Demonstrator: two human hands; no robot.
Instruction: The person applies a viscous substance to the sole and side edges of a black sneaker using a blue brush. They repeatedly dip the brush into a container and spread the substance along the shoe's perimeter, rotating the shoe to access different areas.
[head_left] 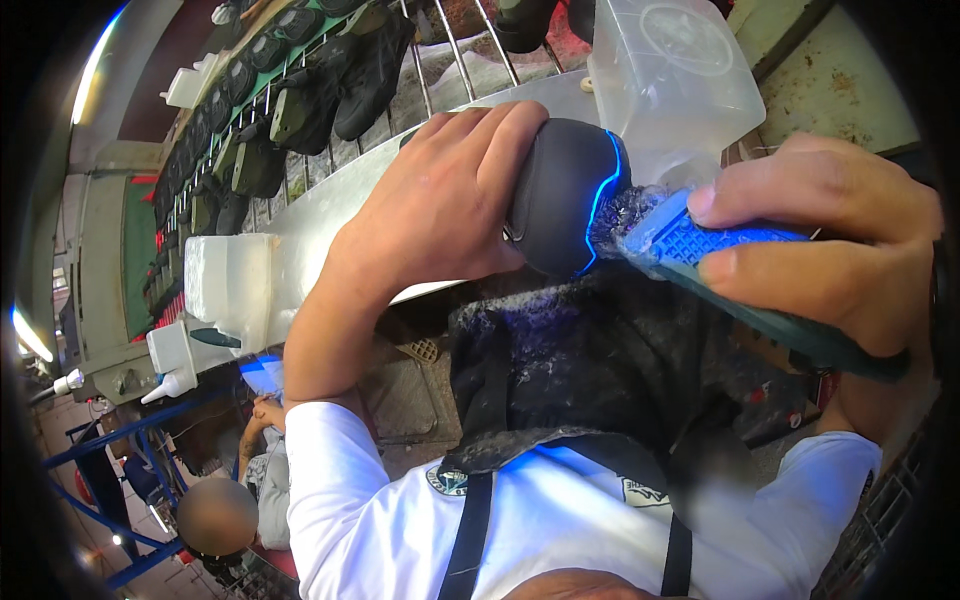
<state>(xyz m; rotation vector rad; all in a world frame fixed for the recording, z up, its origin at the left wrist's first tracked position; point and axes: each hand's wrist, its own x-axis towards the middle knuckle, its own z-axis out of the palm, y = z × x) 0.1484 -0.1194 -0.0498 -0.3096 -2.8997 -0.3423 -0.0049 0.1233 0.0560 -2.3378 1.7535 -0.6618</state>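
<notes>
My left hand (440, 195) is wrapped over a rounded black shoe upper (560, 190) and holds it up in front of my chest. A glowing blue line runs along the shoe's right side. In my right hand (830, 225) a blue brush (690, 235) with a grid-textured back is pinched between thumb and fingers. Its frayed, whitish-coated bristles touch the shoe at the blue line. A dark green strip extends below the brush under my right hand; whether it is part of the brush I cannot tell. My black apron (520, 360) has whitish residue on it.
Behind the shoe stands a translucent plastic container (680, 80) on a pale ledge (330, 205). A wire rack (450, 50) carries several dark shoes (365, 75). At left are a white tub (230, 290) and a nozzle bottle (172, 365). Another person (270, 490) sits at lower left.
</notes>
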